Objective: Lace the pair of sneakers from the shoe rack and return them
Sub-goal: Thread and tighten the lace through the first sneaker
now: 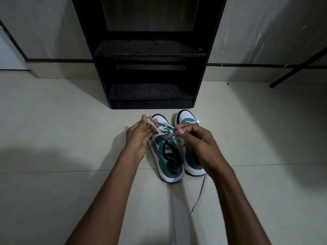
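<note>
- Sneakers (178,147), teal and white, are seen side by side on the floor just in front of the shoe rack (150,68), toes pointed toward it.
- The left shoe's lace (159,131) is being worked: one end is pinched shut between the thumb and fingers of the left hand (139,137), drawn up and out to that side.
- The other end is gripped in the closed fingertips of the right hand (192,137), held over the second sneaker.
- Even tension on both ends is called for here, judged from the crossings over the tongue; each cross should be laid flat and the two ends kept matched in length before the next eyelets are fed.
- A loose lace (199,197) is trailed across the tiles behind the right shoe, so that shoe is probably yet to be threaded.
- The floor (70,138) is pale, glossy tile with thin grout lines, and dimly lit.
- The rack's dark shelves are seen bare, backed against a light wall with a dark skirting line.
</note>
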